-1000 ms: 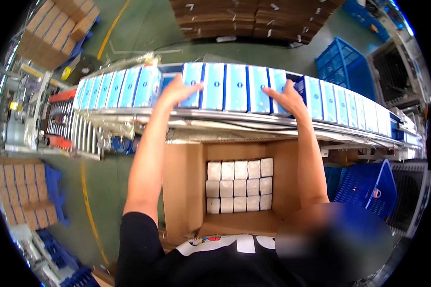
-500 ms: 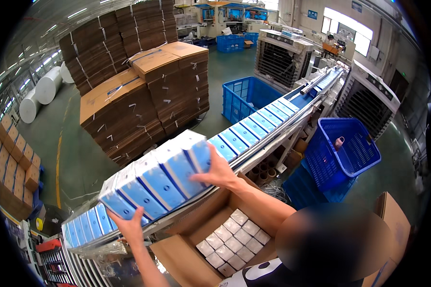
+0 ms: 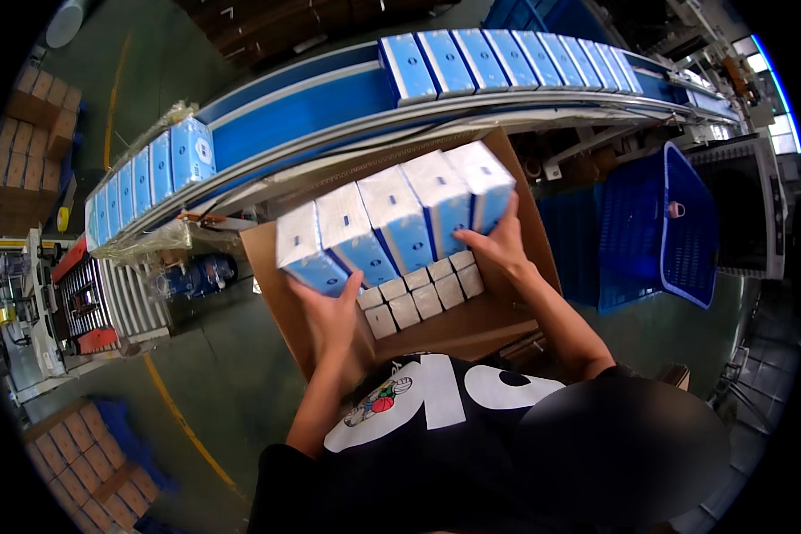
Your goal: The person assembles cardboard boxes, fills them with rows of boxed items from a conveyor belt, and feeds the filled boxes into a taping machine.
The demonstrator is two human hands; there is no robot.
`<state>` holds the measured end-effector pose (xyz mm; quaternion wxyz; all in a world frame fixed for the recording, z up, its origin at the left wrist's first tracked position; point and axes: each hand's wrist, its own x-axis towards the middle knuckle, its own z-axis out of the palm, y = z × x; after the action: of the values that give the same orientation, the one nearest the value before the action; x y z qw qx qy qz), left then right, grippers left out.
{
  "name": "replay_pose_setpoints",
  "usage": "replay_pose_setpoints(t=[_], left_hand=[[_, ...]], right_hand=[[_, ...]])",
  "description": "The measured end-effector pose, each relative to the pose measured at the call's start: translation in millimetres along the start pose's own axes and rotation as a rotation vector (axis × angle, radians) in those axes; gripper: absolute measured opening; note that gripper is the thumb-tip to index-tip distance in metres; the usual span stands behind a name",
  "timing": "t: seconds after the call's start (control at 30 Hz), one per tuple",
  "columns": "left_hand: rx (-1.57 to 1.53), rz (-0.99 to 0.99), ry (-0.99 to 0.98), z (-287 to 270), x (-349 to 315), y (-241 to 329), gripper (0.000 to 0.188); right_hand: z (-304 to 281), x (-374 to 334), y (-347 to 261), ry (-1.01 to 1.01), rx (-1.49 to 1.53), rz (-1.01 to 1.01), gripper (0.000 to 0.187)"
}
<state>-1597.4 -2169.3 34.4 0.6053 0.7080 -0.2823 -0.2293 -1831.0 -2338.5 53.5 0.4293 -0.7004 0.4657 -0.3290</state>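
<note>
Between my two hands is a row of several blue-and-white tissue packs (image 3: 396, 209), pressed together side by side and slightly tilted. My left hand (image 3: 327, 313) grips the row's left end, thumb on the front. On the right end my right hand (image 3: 505, 245) does the same, fingers round the outer side. The row is over the opening of a brown cardboard carton (image 3: 274, 289). Below it, the white ends of tissue packs (image 3: 424, 301) show inside the carton; the held row hides the others.
Beyond the carton runs a blue conveyor belt (image 3: 298, 111), with tissue packs (image 3: 476, 62) at right and another group (image 3: 151, 169) at left. A blue plastic crate (image 3: 636, 240) stands to the right. Metal rollers (image 3: 125, 303) and stacked cartons (image 3: 89, 463) are on the left.
The row of tissue packs has moved from above the conveyor to over the carton, still between both hands. A bare stretch of belt now shows. The view has tilted down.
</note>
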Motion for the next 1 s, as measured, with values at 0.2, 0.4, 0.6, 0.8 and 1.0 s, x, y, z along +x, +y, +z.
replay_pose_setpoints(t=[0.2, 0.4, 0.6, 0.8, 1.0], left_hand=[[0.883, -0.077, -0.425, 52.3, 23.4, -124.2, 0.082], [1.180, -0.169, -0.932, 67.0, 80.6, -105.6, 0.107], [1.033, -0.276, -1.246, 72.1, 162.9, -150.0, 0.108], [1.137, 0.013, -0.573, 90.4, 128.1, -101.5, 0.045], [1.009, 0.246, -0.608, 89.5, 72.7, -122.9, 0.035]], right_hand=[[74.7, 39.5, 129.3, -0.412, -0.698, -0.064, 0.081], [113.9, 91.0, 104.0, -0.941, -0.933, 0.142, 0.098], [147.6, 171.2, 139.4, -1.317, -0.699, 0.312, 0.102], [106.9, 115.2, 121.4, -0.611, -0.586, 0.119, 0.046], [83.6, 72.3, 128.4, -0.918, -0.789, 0.420, 0.054]])
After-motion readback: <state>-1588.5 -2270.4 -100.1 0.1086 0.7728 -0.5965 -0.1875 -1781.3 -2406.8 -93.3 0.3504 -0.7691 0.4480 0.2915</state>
